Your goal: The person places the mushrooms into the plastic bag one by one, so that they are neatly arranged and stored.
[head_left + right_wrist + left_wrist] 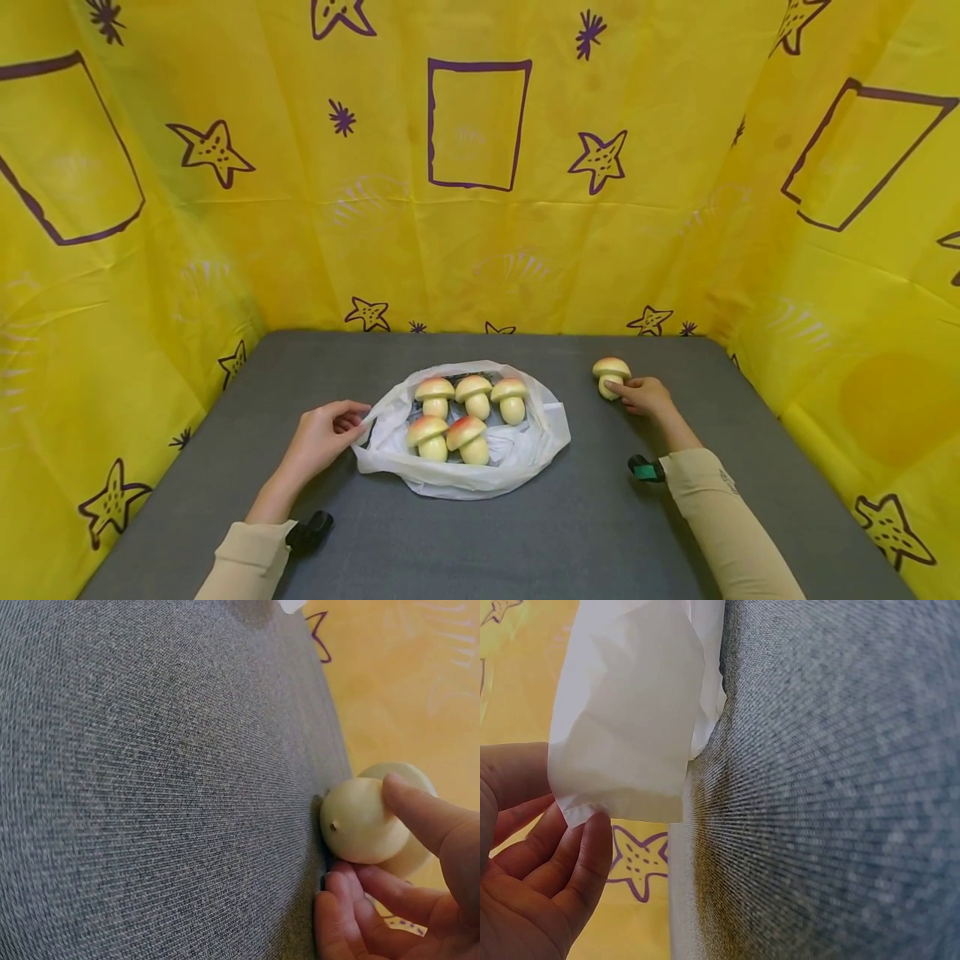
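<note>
A white plastic bag (465, 483) lies spread on the table with its mouth wide, and several toy mushrooms (472, 396) with reddish-topped cream caps sit inside it. My left hand (327, 433) pinches the bag's left rim between thumb and fingers; the left wrist view shows the white film (630, 712) held there. Off to the right, my right hand (647, 398) grips another mushroom (611, 368) by its stem. In the right wrist view the thumb presses the pale stem (360, 821) from above, the fingers curl beneath, and the cap is partly behind the stem.
The dark grey cloth-covered table (480, 542) stretches around the bag. Yellow fabric (480, 267) with purple starfish drawings hangs at the back and on both sides. A black strap device (309, 532) sits on the left wrist, another (645, 468) on the right.
</note>
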`<state>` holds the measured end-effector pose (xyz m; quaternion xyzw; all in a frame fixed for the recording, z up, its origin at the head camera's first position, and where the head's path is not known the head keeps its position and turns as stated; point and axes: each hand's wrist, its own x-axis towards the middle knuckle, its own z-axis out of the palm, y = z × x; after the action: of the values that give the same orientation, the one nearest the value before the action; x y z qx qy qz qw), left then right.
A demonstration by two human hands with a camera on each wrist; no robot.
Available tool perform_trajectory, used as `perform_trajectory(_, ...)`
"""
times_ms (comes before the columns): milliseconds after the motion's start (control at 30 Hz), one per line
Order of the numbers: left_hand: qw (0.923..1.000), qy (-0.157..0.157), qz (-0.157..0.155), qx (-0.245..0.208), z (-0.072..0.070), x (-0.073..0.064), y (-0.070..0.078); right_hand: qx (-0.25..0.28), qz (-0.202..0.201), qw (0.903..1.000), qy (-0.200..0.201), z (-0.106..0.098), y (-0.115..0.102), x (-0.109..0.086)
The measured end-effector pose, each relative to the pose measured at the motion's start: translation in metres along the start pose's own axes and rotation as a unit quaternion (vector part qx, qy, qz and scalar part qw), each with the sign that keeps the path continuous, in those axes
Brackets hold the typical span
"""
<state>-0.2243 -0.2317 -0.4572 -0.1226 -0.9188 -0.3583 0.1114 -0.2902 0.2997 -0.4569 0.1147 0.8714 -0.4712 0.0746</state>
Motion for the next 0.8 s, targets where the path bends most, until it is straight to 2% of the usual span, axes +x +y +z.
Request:
perform_trajectory(267,0.9998,0.010,0.017,-0.004,0.000,0.001,-0.001,0.005,0.004,0.9999,0.011,0.001,-0.001,-0.001)
perform_trajectory(500,0.9998,0.010,0.015,-0.004,0.001,0.002,-0.003,0.033,0.000,0.9993,0.017,0.004,-0.005,-0.005)
perform_trajectory(800,1.0000,0.002,0.007,-0.003,-0.001,0.002,-0.001,0.007,-0.008,0.9998,0.018,0.007,-0.013,-0.018)
